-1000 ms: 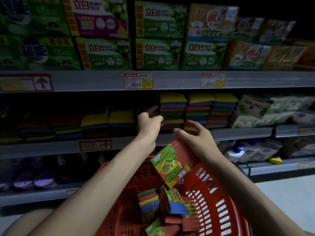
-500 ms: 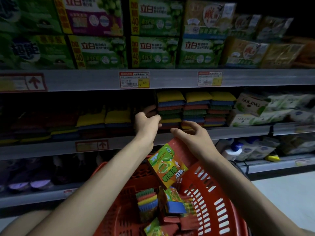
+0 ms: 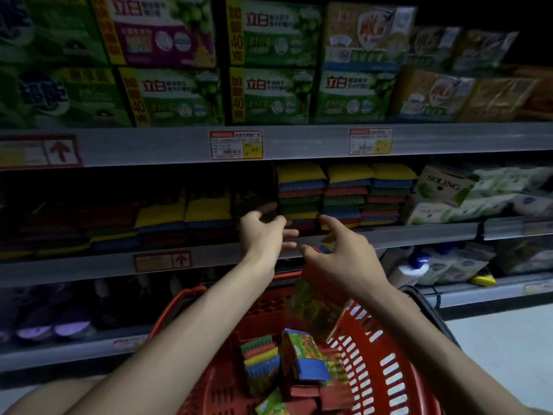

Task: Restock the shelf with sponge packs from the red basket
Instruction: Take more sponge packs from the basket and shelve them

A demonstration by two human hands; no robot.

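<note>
Above red basket point(image 3: 389, 369), left hand point(image 3: 263, 235) extended forward, grip released, right hand point(image 3: 341, 262) alongside, grip unclear.

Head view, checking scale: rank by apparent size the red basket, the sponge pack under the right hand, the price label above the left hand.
1. red basket
2. sponge pack
3. price label, slightly smaller; pack is nearer the camera, so real order unsure.

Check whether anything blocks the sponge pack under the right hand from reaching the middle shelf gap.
The left hand hovers directly before the dark gap beside the colourful sponge stacks on the grey middle shelf. The green-and-orange sponge pack sits lower, under the right hand. Nothing else visibly intervenes.
</note>
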